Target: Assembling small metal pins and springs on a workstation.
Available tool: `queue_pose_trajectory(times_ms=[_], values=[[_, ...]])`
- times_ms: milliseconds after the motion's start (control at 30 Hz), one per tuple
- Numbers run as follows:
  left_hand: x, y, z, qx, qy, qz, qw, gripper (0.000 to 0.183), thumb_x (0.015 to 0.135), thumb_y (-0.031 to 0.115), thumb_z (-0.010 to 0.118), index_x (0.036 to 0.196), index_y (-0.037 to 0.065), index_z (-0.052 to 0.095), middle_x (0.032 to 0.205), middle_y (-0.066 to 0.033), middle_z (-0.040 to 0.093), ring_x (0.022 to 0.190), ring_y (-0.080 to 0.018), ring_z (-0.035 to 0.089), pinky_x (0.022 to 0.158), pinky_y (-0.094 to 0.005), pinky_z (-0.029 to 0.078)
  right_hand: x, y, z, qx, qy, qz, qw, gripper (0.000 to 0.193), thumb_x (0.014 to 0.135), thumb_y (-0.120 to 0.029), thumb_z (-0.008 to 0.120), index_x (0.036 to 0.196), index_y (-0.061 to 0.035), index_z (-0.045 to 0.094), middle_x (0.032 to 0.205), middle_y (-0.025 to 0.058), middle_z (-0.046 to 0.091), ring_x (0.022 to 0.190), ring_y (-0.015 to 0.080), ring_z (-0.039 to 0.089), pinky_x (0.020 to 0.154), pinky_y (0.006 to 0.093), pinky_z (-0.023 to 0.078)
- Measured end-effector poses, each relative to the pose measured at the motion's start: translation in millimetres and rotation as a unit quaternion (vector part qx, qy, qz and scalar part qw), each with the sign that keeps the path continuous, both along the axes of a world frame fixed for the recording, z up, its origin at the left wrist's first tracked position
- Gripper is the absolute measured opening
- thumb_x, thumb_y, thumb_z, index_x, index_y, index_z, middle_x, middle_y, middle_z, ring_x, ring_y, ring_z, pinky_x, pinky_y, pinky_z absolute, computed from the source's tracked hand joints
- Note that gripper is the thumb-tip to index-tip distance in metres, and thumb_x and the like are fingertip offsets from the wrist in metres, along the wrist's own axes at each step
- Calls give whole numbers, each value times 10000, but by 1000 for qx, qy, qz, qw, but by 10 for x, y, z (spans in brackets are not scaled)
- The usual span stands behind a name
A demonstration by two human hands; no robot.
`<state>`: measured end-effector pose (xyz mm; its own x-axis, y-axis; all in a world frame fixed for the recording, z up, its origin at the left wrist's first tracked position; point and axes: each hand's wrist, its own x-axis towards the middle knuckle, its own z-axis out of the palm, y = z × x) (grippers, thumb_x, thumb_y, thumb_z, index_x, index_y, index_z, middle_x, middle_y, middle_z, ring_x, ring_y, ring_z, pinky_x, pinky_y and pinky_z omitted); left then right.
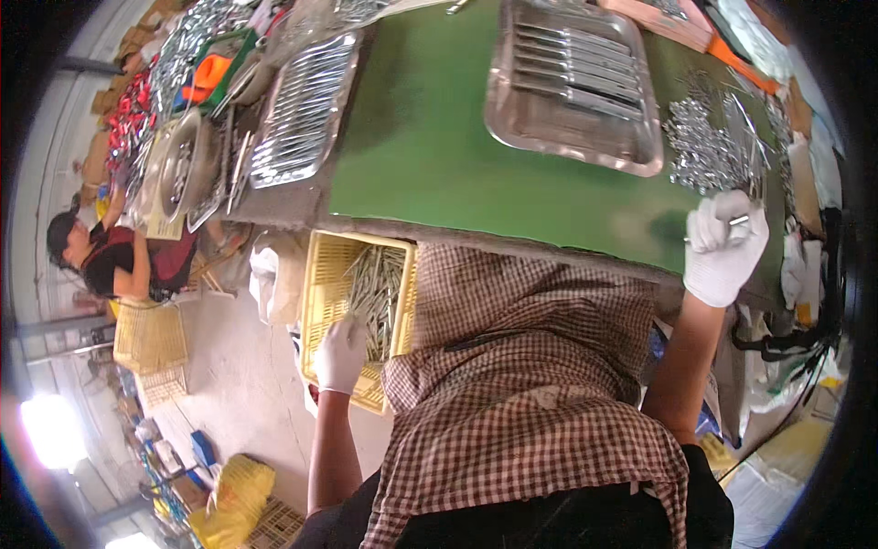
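Currently, a metal rod [738, 220] is gripped by the right hand [722, 252]; whether the left hand [340, 355] is closed cannot be told.

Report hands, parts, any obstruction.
Right white-gloved fingers holding slim silvery metal rod. Left white-gloved fingers at yellow plastic basket of metal rods. No obstruction evident.

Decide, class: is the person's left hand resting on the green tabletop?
No, the white-gloved left hand is at the yellow plastic basket of slender metal pieces, away from the green tabletop.
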<state>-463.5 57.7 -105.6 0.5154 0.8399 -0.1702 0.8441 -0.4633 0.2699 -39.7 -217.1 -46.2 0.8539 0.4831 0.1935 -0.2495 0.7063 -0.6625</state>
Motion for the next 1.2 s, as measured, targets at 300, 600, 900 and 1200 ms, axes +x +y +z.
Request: queue_pose_trajectory(times_ms=[300, 600, 900, 1200], values=[[1987, -114, 1078, 164, -309, -289, 891, 221, 836, 9, 665, 1045, 63, 716, 941, -139, 694, 830, -275, 676, 738, -360, 539, -110, 148, -81, -240, 0, -141, 961, 261, 979, -224, 483, 1064, -15, 613, 747, 12, 522, 539, 70, 408, 468, 216, 308], [3983, -313, 993, 193, -154, -513, 822, 190, 834, 222, 672, 956, 82, 636, 947, -119, 613, 918, -303, 623, 815, -429, 499, -188, 216, 143, -220, -11, -146, 965, 372, 1007, -277, 420, 1209, 8, 547, 799, 69, 590, 534, 75, 466, 437, 214, 369], [3881, -326, 923, 139, -218, -556, 790, 164, 897, 201, 625, 1001, 85, 575, 868, -130, 609, 780, -341, 637, 695, -443, 512, -352, -46, 189, -256, -12, -118, 959, 363, 1008, -288, 433, 1204, -16, 574, 865, 76, 629, 551, 47, 472, 434, 198, 352], [3496, -914, 1333, 103, -186, -649, 730, 309, 838, 263, 678, 1066, 88, 563, 833, -74, 571, 759, -252, 630, 641, -377, 517, -363, -115, 461, -365, 4, -22, 931, 387, 1036, -283, 441, 1231, 13, 596, 689, -24, 528, 500, 40, 425, 458, 201, 329]])
